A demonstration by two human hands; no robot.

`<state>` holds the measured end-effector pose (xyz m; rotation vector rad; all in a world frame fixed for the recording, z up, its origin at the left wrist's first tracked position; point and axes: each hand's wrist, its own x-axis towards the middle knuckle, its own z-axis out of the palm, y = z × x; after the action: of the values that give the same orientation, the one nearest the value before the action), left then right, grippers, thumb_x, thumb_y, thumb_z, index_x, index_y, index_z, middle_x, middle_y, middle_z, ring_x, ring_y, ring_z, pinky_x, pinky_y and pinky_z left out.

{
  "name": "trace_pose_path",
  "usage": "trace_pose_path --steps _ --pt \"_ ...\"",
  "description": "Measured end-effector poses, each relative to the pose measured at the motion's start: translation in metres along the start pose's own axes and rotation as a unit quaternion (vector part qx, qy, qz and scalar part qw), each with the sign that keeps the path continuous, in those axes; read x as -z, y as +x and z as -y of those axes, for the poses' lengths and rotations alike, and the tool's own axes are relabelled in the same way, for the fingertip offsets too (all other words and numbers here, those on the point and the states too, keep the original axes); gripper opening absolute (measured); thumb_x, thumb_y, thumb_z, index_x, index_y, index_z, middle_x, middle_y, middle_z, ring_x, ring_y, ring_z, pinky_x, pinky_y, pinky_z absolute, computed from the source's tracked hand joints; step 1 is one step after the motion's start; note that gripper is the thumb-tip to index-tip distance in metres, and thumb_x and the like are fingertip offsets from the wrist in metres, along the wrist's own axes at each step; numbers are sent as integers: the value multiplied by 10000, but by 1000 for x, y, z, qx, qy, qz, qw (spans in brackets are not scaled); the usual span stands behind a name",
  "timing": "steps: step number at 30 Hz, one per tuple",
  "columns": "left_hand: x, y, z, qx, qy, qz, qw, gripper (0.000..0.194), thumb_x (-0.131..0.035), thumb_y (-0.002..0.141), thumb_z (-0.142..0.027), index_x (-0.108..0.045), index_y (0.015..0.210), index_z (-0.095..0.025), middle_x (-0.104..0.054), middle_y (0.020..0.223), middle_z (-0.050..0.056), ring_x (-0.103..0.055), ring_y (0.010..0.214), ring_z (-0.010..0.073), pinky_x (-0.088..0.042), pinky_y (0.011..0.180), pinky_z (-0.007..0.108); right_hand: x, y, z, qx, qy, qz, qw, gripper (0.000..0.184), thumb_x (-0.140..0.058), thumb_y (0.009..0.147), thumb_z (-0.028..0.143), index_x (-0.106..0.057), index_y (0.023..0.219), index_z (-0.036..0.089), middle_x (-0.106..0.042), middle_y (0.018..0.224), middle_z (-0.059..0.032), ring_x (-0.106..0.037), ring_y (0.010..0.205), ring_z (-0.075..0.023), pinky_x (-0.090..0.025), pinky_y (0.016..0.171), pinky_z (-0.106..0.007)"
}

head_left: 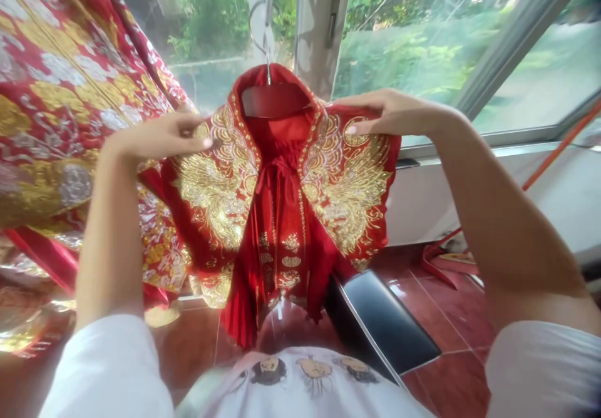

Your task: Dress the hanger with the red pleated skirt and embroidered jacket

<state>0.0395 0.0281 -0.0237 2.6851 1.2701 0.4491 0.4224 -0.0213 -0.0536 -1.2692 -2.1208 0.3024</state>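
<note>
A red jacket (220, 193) with gold and silver wing-shaped embroidery hangs in front of me on a hanger (268, 61). The hanger's metal hook rises from the open collar. A red ribbon (284, 171) is tied in a bow at the neck, over red cloth with gold motifs. At the jacket's left shoulder my left hand (157, 135) is closed, with its thumb on the embroidered front. My right hand (389, 112) pinches the right shoulder, its thumb in front and its fingers along the top edge. Parts of the fingers are hidden behind the cloth.
A large red cloth (56, 92) with gold and white floral patterns hangs at the left. Behind the jacket are window panes (404, 67) with greenery outside. A black glossy box-like object (392, 321) stands on the red tiled floor (441, 318). Red straps (441, 268) lie at the right.
</note>
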Motion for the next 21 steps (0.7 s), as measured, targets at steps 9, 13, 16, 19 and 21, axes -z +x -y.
trace_pose_path --steps 9,13,16,19,21 --pt "-104 -27 -71 223 109 -376 893 739 -381 898 -577 -208 1519 -214 -325 1520 122 -200 1429 364 -167 1140 575 -94 -24 28 -146 -251 -321 902 566 -339 955 373 -301 1500 226 -374 1477 -117 -305 1397 -328 -285 1097 -570" --pt "-186 -44 -79 235 131 -365 891 916 -489 807 -682 -207 1516 -175 -242 1537 191 -15 1467 378 -62 1142 618 -167 -57 37 -184 -294 -312 884 741 -428 882 513 -214 1537 241 -262 1527 -145 -113 1454 -403 -246 1053 -677" --pt "-250 -59 -52 187 140 -310 921 694 -544 830 -580 -447 1383 -173 -397 1414 244 -283 1362 412 -201 1080 612 -224 -86 13 -164 -303 -280 896 682 -466 863 530 -361 1473 242 -336 1475 -200 -261 1391 -436 -279 1020 -684" --pt "-279 -69 -19 181 169 -367 897 420 -519 876 -389 -586 1177 -105 -568 1164 234 -503 1123 356 -361 937 502 -251 -98 -24 -144 -251 -352 890 519 -399 910 352 -463 1378 136 -525 1277 -234 -516 1196 -355 -428 955 -566" --pt "-275 -76 -8 145 200 -374 894 239 -507 879 -317 -627 932 -117 -622 891 155 -563 875 289 -393 780 406 -250 -100 -38 -113 -195 -393 892 442 -348 917 262 -511 1288 86 -612 1119 -202 -602 1052 -275 -489 915 -458"
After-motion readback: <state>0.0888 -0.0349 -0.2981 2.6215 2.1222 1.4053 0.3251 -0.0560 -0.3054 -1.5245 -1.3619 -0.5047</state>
